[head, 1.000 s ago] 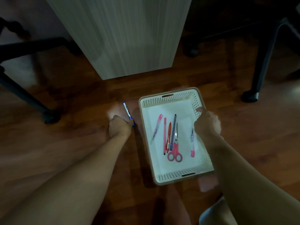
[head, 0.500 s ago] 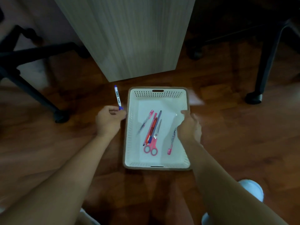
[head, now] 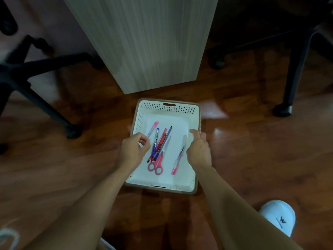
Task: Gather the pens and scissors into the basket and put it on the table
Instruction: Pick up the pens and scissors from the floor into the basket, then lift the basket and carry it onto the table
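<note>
The basket (head: 166, 108), a white perforated tray with a brown rim, lies on the wood floor (head: 252, 159) at the centre of the frame, just below the pale panel (head: 149, 42) that fills the upper centre; its far wall carries a slot handle. Inside, left of centre, a bundle of pens lies diagonally: a blue pen (head: 156, 139) on top, a red pen (head: 161, 141) beside it, a dark pen (head: 167, 135) on the right edge of the bundle; a pink pen (head: 153, 127) lies apart at the upper left of the basket floor, its lower end hidden by the left hand (head: 132, 152); a second pink pen (head: 178, 160) lies alone toward the right wall. The scissors (head: 156, 164), pink-handled, rest at the lower end of the bundle, blades pointing up the frame. The left hand hovers over the left wall of the basket, fingers loosely curled with thumb and forefinger near each other, grasping nothing visible. The right hand (head: 198, 150) sits on the right rim, thumb inside the wall, the other fingers outside; the grip on the rim appears closed. A chair base (head: 36, 83) occupies the upper left; a dark leg (head: 292, 78) stands at the upper right; a white shoe (head: 278, 217) shows at the lower right.
</note>
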Demonstrator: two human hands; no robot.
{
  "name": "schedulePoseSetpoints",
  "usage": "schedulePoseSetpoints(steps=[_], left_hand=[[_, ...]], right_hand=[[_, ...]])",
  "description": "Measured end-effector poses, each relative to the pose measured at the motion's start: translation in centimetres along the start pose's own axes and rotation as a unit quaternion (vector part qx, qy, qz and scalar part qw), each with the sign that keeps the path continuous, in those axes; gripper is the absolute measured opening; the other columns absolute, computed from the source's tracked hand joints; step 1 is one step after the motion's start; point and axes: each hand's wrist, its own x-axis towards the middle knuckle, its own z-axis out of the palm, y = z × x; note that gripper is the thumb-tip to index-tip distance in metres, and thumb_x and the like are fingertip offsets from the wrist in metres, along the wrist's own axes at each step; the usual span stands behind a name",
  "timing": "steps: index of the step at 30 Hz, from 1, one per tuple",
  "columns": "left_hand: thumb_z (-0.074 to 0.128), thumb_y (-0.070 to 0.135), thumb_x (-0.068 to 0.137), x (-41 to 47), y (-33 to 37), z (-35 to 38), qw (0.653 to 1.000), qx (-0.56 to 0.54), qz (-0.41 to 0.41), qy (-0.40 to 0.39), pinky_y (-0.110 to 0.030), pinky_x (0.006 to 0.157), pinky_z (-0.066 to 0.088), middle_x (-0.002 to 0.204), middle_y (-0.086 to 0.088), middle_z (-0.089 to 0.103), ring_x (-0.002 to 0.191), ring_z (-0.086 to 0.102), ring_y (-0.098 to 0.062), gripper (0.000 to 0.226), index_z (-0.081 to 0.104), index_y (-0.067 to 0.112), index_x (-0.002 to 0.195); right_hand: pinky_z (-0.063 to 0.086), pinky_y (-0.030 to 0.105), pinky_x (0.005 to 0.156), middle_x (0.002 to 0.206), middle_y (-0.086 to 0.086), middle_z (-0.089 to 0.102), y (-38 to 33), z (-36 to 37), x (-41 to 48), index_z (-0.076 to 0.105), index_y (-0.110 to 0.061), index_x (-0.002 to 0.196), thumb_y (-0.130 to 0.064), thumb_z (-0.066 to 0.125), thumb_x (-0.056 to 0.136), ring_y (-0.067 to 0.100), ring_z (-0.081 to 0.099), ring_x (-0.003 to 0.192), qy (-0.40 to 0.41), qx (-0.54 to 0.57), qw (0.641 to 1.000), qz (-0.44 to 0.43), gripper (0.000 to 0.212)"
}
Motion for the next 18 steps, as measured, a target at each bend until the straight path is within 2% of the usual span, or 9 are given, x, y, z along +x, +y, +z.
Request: schedulePoseSetpoints(steps=[2,5,7,9,10,12,14,16,18], left_hand=[[0.064,0.037,0.102,0.0,-0.8,-0.6,0.997,0.014,0.032,0.068,-0.018,0.062,0.049,0.098,0.013,0.066,0.087,0.068,-0.01,0.006,0.065,0.034,0.097],[0.058,0.051,0.102,-0.2,-1.7,-1.2,0.989,0.037,-0.023,0.144,-0.018,0.078,0.047,0.127,0.002,0.062,0.116,0.06,-0.016,0.033,0.063,0.03,0.127],[0.056,0.056,0.105,-0.4,-2.4,-1.1,0.993,0.025,-0.067,0.096,-0.029,0.089,0.053,0.14,-0.002,0.063,0.128,0.062,-0.02,0.049,0.058,0.028,0.145],[0.051,0.059,0.108,-0.8,-3.1,-0.7,0.994,-0.05,-0.098,-0.008,-0.035,0.089,0.065,0.141,-0.001,0.07,0.117,0.074,-0.015,0.051,0.054,0.03,0.15],[0.047,0.061,0.108,-1.2,-3.3,-0.4,0.988,-0.088,-0.117,-0.046,-0.038,0.083,0.068,0.137,0.001,0.073,0.106,0.077,-0.012,0.05,0.053,0.032,0.149],[0.037,0.069,0.107,-2.1,-3.8,0.1,0.982,-0.1,-0.147,-0.059,-0.043,0.08,0.069,0.127,0.008,0.076,0.095,0.077,-0.007,0.052,0.052,0.038,0.146],[0.03,0.079,0.102,-2.5,-4.1,0.4,0.983,-0.09,-0.153,-0.036,-0.042,0.08,0.068,0.115,0.016,0.072,0.088,0.074,-0.002,0.056,0.051,0.045,0.14],[0.022,0.091,0.092,-2.6,-4.3,0.4,0.984,-0.094,-0.148,-0.022,-0.035,0.071,0.064,0.102,0.021,0.07,0.083,0.071,0.002,0.065,0.049,0.05,0.135],[0.018,0.097,0.086,-2.6,-4.7,0.3,0.982,-0.094,-0.159,-0.026,-0.031,0.067,0.061,0.094,0.025,0.07,0.081,0.072,0.002,0.067,0.052,0.057,0.129]], right_hand=[[0.058,0.049,0.089,0.147,0.015,0.049,0.1,0.2,0.1,0.05,-0.022,0.154,0.003,0.051,0.101,0.039,0.069,0.102,-0.001,0.013,1.0,0.0,0.059],[0.049,0.036,0.076,0.152,0.013,0.046,0.3,0.3,-0.1,0.044,-0.029,0.158,-0.011,0.051,0.103,0.029,0.061,0.094,-0.002,0.046,0.999,-0.001,0.058],[0.048,0.032,0.071,0.163,0.006,0.036,0.5,0.2,-0.8,0.029,-0.04,0.167,-0.046,0.042,0.097,0.021,0.06,0.096,-0.003,0.083,0.996,-0.023,0.071],[0.05,0.021,0.06,0.176,-0.007,0.019,1.1,0.4,-1.5,0.011,-0.048,0.173,-0.078,0.024,0.094,0.006,0.056,0.092,0.007,0.107,0.991,-0.076,0.086],[0.049,0.015,0.051,0.179,-0.012,0.011,1.3,0.5,-1.7,0.005,-0.05,0.175,-0.088,0.017,0.096,-0.004,0.055,0.092,0.014,0.121,0.988,-0.092,0.088],[0.049,0.01,0.045,0.184,-0.017,0.003,1.5,0.6,-1.9,-0.002,-0.056,0.174,-0.079,0.016,0.106,-0.013,0.056,0.106,0.025,0.151,0.983,-0.099,0.074],[0.054,0.012,0.071,0.185,-0.016,0.004,1.3,1.0,-2.0,-0.005,-0.054,0.174,-0.063,0.023,0.116,-0.007,0.045,0.139,0.062,0.154,0.982,-0.089,0.066],[0.049,0.029,0.107,0.184,-0.011,0.021,1.0,1.2,-2.3,-0.002,-0.047,0.176,-0.061,0.028,0.116,0.0,0.034,0.154,0.077,0.184,0.98,-0.028,0.068],[0.054,0.037,0.106,0.155,-0.027,0.062,0.9,1.0,-2.5,0.026,-0.05,0.171,-0.067,0.032,0.112,0.011,0.063,0.138,0.058,0.216,0.973,0.064,0.061]])
